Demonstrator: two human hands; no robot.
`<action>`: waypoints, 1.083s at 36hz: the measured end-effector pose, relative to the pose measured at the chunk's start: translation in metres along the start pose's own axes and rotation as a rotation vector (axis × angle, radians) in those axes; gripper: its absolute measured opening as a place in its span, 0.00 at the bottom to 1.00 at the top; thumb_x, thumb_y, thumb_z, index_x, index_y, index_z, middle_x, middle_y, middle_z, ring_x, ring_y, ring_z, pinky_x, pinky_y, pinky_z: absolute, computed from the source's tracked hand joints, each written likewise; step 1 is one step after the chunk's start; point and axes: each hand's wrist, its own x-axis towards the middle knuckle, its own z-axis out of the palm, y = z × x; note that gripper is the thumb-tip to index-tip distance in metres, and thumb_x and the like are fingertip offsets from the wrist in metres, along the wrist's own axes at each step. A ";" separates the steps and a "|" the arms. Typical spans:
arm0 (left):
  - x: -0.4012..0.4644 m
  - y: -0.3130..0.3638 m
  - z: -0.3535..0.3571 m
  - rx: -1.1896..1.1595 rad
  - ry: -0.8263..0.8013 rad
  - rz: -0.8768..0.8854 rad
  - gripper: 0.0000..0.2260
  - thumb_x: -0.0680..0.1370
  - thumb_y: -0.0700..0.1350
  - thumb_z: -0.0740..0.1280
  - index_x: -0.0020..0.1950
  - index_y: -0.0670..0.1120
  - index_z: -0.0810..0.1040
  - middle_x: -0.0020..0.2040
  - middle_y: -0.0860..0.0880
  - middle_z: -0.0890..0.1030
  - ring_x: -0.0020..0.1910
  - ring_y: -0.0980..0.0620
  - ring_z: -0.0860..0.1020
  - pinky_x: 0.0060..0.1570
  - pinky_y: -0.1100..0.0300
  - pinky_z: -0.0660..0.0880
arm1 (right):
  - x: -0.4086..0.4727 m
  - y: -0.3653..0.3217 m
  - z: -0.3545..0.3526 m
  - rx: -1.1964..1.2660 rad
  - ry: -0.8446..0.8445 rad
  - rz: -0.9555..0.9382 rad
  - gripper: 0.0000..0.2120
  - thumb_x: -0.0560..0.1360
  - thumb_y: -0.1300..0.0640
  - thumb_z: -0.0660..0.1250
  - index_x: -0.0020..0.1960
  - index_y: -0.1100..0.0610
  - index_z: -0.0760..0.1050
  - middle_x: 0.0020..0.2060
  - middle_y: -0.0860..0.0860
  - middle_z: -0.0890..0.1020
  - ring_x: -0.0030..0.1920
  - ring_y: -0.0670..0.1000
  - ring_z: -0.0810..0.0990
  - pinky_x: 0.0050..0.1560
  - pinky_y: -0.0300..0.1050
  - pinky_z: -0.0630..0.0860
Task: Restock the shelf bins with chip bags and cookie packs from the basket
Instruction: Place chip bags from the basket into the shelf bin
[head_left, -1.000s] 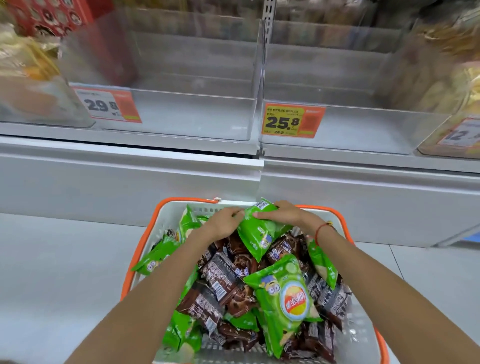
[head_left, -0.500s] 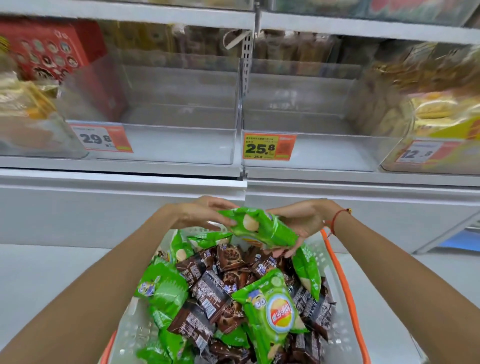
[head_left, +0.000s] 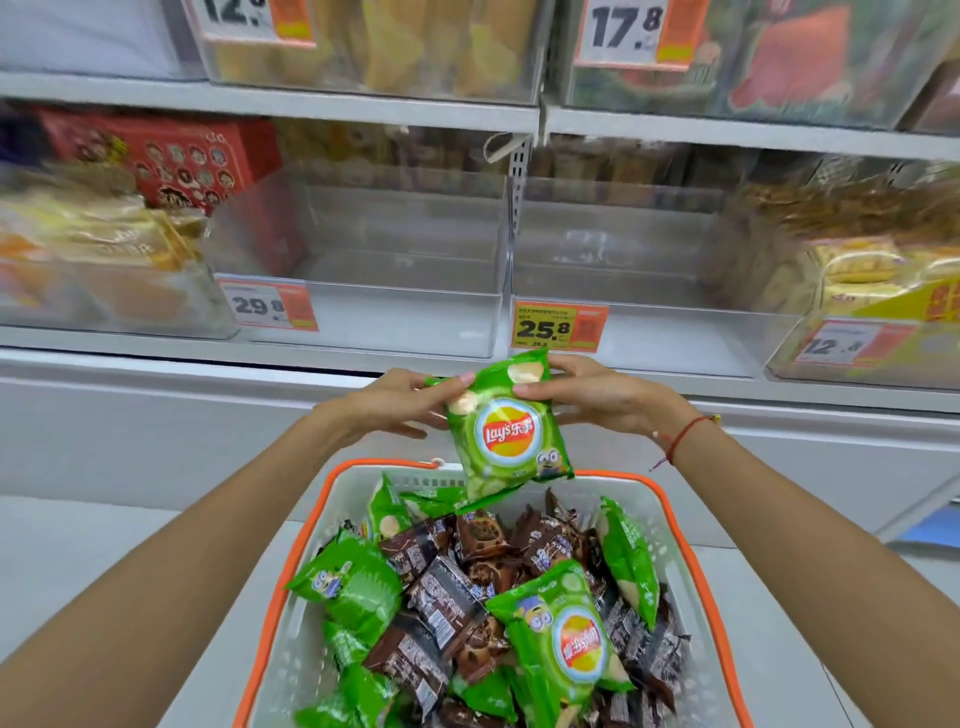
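Observation:
A green Lay's chip bag (head_left: 506, 434) hangs upright above the basket, logo facing me. My left hand (head_left: 395, 402) pinches its upper left corner and my right hand (head_left: 592, 395) grips its upper right edge. Below, a white basket with an orange rim (head_left: 306, 530) holds several green chip bags (head_left: 353, 584) and several brown cookie packs (head_left: 441, 597). Straight ahead, two clear shelf bins stand with nothing in them: one tagged 29.8 (head_left: 395, 322) and one tagged 25.8 (head_left: 665, 332).
Clear bins at left (head_left: 98, 270) and right (head_left: 857, 291) hold yellow snack packs. A red box (head_left: 171, 156) sits behind the left bins. The upper shelf (head_left: 363, 109) carries more filled bins. A grey shelf base (head_left: 156, 415) runs below the bins.
Both hands lifted the green chip bag up out of the basket and turned it upright, logo toward me. My view tilted upward, showing the upper shelf.

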 end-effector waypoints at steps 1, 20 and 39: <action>-0.002 0.001 -0.002 -0.056 -0.030 0.023 0.23 0.72 0.63 0.65 0.57 0.49 0.81 0.53 0.52 0.84 0.53 0.56 0.81 0.52 0.61 0.77 | -0.001 -0.002 0.001 0.016 0.026 -0.030 0.19 0.73 0.56 0.72 0.63 0.54 0.75 0.56 0.50 0.83 0.58 0.50 0.80 0.58 0.46 0.77; -0.005 0.012 -0.102 -0.195 0.461 0.501 0.09 0.76 0.54 0.66 0.47 0.50 0.80 0.43 0.55 0.84 0.46 0.60 0.81 0.48 0.66 0.74 | 0.052 -0.108 0.070 -0.019 0.205 -0.169 0.26 0.72 0.53 0.73 0.66 0.52 0.66 0.57 0.48 0.79 0.54 0.47 0.80 0.45 0.41 0.78; 0.067 -0.060 -0.199 0.254 1.224 0.414 0.19 0.80 0.45 0.62 0.72 0.50 0.70 0.71 0.57 0.69 0.69 0.56 0.68 0.64 0.59 0.66 | 0.261 -0.181 0.061 0.041 0.337 -0.091 0.08 0.76 0.54 0.69 0.54 0.53 0.74 0.48 0.50 0.80 0.40 0.44 0.77 0.36 0.37 0.71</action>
